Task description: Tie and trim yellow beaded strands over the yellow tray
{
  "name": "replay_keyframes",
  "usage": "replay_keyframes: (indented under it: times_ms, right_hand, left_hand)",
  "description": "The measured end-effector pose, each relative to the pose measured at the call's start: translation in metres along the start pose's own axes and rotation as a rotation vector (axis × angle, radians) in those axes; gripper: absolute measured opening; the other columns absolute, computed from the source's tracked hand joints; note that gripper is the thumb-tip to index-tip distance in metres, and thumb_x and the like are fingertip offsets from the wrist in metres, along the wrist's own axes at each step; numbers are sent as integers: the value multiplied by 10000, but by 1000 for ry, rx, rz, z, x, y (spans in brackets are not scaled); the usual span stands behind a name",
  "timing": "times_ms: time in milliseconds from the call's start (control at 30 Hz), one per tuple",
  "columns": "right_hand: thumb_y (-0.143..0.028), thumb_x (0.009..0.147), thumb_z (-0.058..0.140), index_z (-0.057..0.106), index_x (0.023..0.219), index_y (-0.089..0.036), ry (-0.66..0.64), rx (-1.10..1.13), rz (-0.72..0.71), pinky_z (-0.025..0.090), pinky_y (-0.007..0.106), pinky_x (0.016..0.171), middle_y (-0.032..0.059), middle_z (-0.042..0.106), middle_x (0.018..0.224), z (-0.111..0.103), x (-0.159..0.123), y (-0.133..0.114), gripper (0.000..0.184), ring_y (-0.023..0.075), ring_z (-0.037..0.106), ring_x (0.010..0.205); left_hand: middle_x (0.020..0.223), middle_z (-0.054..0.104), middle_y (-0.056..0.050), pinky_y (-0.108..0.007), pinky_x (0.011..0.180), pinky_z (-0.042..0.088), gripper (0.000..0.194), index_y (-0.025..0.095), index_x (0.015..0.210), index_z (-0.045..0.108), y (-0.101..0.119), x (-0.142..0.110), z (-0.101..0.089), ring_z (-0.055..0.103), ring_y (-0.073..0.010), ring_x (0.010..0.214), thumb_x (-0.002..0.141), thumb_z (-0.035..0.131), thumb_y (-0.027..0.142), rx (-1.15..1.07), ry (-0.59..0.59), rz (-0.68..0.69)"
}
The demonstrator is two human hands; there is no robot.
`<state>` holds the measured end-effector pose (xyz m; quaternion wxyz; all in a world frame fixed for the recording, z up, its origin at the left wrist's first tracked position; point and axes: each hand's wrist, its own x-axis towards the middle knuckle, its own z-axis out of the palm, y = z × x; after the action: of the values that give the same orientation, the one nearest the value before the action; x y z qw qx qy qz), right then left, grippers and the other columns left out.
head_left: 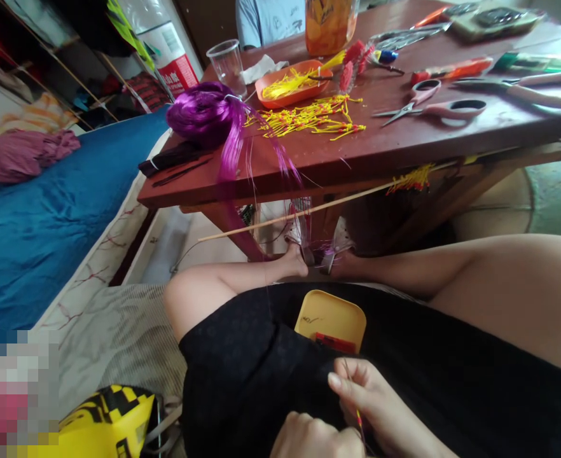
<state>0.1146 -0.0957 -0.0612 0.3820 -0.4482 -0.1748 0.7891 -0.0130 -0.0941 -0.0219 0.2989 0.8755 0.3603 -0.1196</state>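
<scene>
Over the black cloth on the lap, my right hand (364,388) is closed in a pinch, thumb against forefinger. A thin dark strand (346,366) shows at its fingertips. Just below, a small red-and-yellow thread piece (359,418) runs down to my left hand (316,437), whose fingers are curled shut round its lower end; the frame's bottom edge cuts that hand off. Close ahead on the lap rests a yellow tray (331,308) with a red item (336,342) and some dark bits inside.
On the red table (390,149) lie purple thread (204,117), yellow-and-red knotted pieces (304,119), an orange tray (285,97), scissors (433,109) and pliers (538,89). A thin stick (280,218) projects along the table's near edge. A blue-covered bed (70,210) stands left.
</scene>
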Motion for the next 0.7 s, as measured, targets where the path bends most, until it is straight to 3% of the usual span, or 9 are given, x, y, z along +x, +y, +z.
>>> replay_keyframes:
  times_ms: [100, 200, 267, 333, 400, 467, 567, 633, 700]
  right_hand:
    - [-600, 654, 643, 281, 532, -220, 39, 2, -20, 104, 182, 344, -129, 226, 376, -1, 0, -2, 538, 24, 138, 341]
    - [-570, 701, 618, 314, 557, -211, 127, -50, -160, 192, 173, 376, -102, 297, 438, -4, -3, -14, 492, 44, 214, 398]
    - [-462, 758, 612, 358, 565, -202, 245, -280, -463, 250, 169, 400, -84, 341, 474, -6, -8, -25, 411, 58, 281, 426]
    - [-287, 802, 587, 392, 568, -201, 317, -679, -877, 273, 164, 398, -77, 378, 466, -7, -12, -35, 316, 60, 331, 410]
    - [-150, 822, 527, 400, 556, -201, 284, -1071, -1204, 270, 181, 387, -72, 413, 427, -5, -16, -44, 300, 62, 351, 367]
    - [-93, 840, 455, 394, 531, -201, 210, -1314, -1393, 264, 218, 394, -59, 438, 399, -1, -20, -49, 333, 72, 360, 339]
    - [-76, 842, 403, 449, 563, -191, 84, -1443, -1320, 277, 234, 416, -36, 497, 437, 5, -25, -56, 305, 88, 414, 360]
    - [-123, 825, 447, 457, 594, -189, 18, -1355, -985, 296, 211, 433, -33, 510, 494, 7, -28, -62, 240, 89, 443, 416]
    - [-239, 805, 521, 418, 582, -195, -17, -1087, -565, 285, 193, 438, -45, 455, 517, 7, -27, -69, 249, 86, 405, 459]
  left_hand:
    - [436, 524, 6, -260, 413, 153, 313, 197, 653, 657, -2, 1, -6, 451, -128, 372, 828, 495, 400, -268, -34, -105]
    - [482, 438, 41, -219, 439, 222, 387, 193, 706, 600, -3, 5, -11, 397, -100, 434, 757, 523, 568, -777, 117, -233]
    - [488, 403, 65, -198, 436, 249, 466, 206, 813, 548, -1, 11, -14, 349, -83, 421, 726, 487, 660, -1216, 202, -255]
    - [489, 401, 74, -186, 422, 259, 479, 214, 850, 505, 0, 17, -17, 327, -71, 397, 734, 461, 676, -1556, 233, -282]
    - [529, 433, 64, -178, 431, 285, 446, 207, 790, 491, -1, 22, -20, 356, -64, 416, 723, 516, 647, -1695, 247, -333]
    - [552, 438, 58, -174, 431, 300, 447, 198, 726, 466, -2, 24, -24, 375, -65, 436, 693, 564, 633, -1681, 204, -327]
    - [507, 434, 58, -178, 390, 280, 442, 196, 738, 449, -4, 23, -33, 379, -79, 412, 717, 517, 632, -1444, 43, -216]
    - [491, 441, 42, -180, 402, 290, 400, 183, 666, 455, -4, 20, -41, 407, -84, 424, 795, 447, 562, -1183, -20, -142]
    - [495, 430, 38, -176, 436, 312, 372, 171, 594, 449, -3, 17, -48, 415, -75, 442, 865, 374, 415, -997, -63, -92]
